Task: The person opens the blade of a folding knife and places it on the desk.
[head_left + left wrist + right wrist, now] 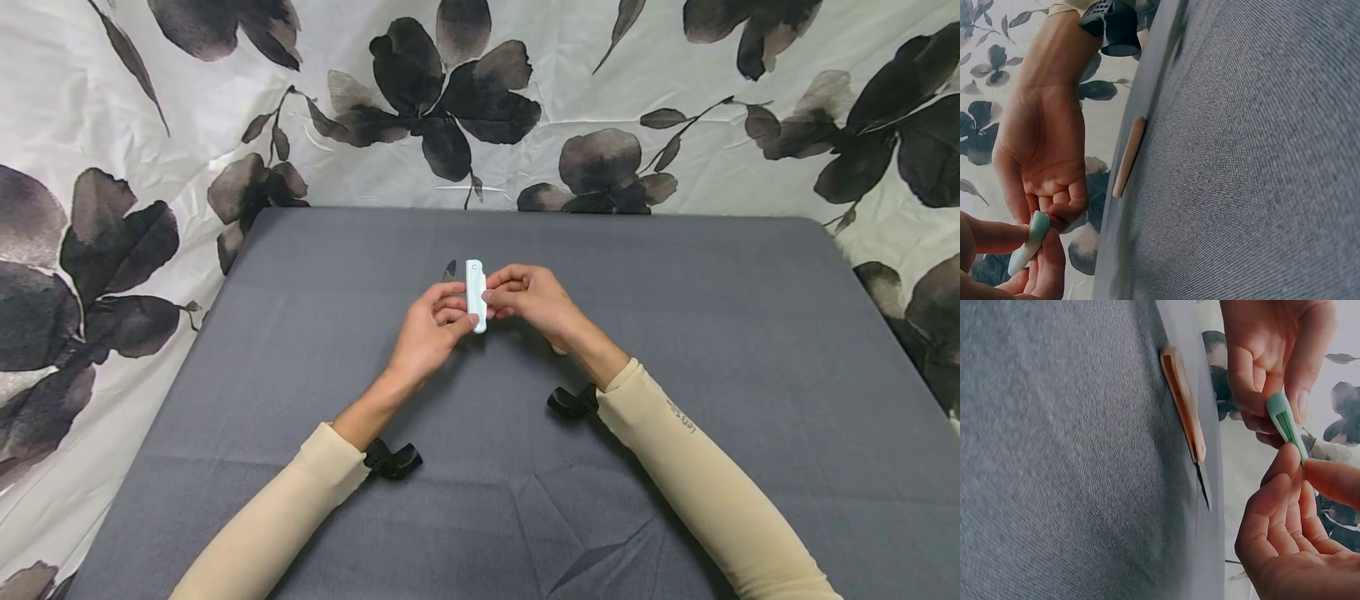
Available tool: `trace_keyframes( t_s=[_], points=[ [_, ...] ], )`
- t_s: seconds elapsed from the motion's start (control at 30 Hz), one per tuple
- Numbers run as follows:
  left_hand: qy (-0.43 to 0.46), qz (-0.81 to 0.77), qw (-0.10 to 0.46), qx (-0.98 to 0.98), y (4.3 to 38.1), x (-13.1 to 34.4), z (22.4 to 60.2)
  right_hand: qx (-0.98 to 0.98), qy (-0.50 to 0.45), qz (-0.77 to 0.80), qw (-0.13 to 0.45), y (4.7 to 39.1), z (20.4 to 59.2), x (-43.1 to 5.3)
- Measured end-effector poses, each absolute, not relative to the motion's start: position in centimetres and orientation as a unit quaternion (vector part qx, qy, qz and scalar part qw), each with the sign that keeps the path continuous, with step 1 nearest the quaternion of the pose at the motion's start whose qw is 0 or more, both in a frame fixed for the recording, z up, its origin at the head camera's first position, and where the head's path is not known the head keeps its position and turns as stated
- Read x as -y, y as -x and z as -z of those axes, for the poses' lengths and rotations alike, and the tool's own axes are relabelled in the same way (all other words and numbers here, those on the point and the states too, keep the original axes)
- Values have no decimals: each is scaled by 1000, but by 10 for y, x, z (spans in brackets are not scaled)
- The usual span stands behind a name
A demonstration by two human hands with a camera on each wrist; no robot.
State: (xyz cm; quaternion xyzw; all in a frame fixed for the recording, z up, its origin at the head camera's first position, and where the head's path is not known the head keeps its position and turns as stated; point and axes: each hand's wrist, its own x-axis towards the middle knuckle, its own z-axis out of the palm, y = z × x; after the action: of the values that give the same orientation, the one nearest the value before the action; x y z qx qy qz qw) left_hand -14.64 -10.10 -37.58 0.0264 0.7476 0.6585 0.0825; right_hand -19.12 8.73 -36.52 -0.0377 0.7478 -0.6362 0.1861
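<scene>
Held up above the table is a slim, pale mint folding knife (475, 292), upright in the head view, with a round mark near its top; the right wrist view shows a slot along its edge. My left hand (427, 329) grips its lower part between thumb and fingers. From the other side my right hand (532, 298) pinches its edge, thumb on the face. A second knife (1183, 403) with a brown wooden handle and dark blade lies on the table beneath; in the head view only its blade (450, 271) shows past my left fingers.
A grey cloth covers the table (480, 500), creased near the front. In the left wrist view a slim tan wooden piece (1129, 156) lies on it. White fabric (585, 50) with dark flowers hangs behind. Black wrist cameras (393, 460) sit below both hands.
</scene>
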Motion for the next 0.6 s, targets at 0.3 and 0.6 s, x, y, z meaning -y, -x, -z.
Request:
trace_keyframes(
  t_s=[0.3,0.6],
  points=[
    [-24,-654,83,-752,144,102,377,-762,53,620,177,188,367,-85],
    [-33,-664,87,-742,143,100,380,-761,55,623,171,190,371,-87]
  ],
)
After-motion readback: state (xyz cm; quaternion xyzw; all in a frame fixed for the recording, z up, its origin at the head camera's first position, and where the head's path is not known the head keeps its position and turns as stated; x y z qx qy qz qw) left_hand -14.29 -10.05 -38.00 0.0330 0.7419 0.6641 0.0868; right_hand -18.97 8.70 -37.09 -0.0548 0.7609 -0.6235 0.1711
